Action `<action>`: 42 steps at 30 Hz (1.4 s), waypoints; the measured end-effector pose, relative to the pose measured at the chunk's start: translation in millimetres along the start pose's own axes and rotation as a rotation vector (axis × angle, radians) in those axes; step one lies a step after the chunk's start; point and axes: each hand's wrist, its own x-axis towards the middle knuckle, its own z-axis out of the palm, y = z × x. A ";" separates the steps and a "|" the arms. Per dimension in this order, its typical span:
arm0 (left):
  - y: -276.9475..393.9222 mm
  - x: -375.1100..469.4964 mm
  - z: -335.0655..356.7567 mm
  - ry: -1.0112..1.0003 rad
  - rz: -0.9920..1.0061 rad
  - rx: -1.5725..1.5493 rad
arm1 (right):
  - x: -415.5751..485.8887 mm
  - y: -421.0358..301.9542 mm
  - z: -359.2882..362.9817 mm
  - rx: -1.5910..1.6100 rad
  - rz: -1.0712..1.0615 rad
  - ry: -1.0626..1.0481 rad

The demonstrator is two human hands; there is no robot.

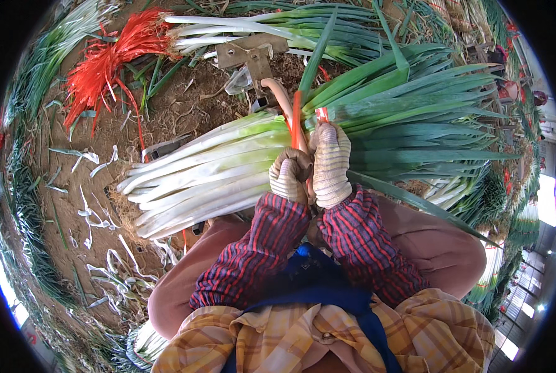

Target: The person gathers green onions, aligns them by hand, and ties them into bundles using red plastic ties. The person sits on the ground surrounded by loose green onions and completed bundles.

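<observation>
A thick bundle of large green onions (212, 175) lies crosswise before me, white stalks and roots to the left, green leaves (413, 121) to the right. An orange-red plastic strip (297, 119) runs over its middle. My left hand (289, 175), in a striped knit glove, is closed in a fist on the strip's near part. My right hand (331, 163), gloved alike, is shut beside it, and a red strip end (322, 114) pokes out above its fingers. Between the hands and the far side runs a curved pinkish rod (280, 98), partly hidden by strip and hands.
Beyond the bundle are a rusty metal bracket (254, 53) and more green onions (259, 30). A heap of red plastic strips (119, 56) lies at the far left. Peeled scraps (91, 214) litter the soil floor. My bent knees (436, 238) flank the near side.
</observation>
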 end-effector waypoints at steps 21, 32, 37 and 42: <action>26.3 6.0 41.3 0.183 -0.105 0.157 | -15.1 74.3 -64.0 -0.277 -0.166 -0.254; 8.7 -57.3 60.1 -0.112 0.322 0.522 | -38.4 60.2 -65.9 0.133 0.189 -0.257; 41.4 -72.4 94.9 -0.537 0.334 1.124 | -38.1 62.7 -75.6 0.104 0.160 -0.255; 78.9 6.7 84.5 -0.683 0.777 1.252 | -27.4 68.7 -59.4 0.066 0.073 -0.233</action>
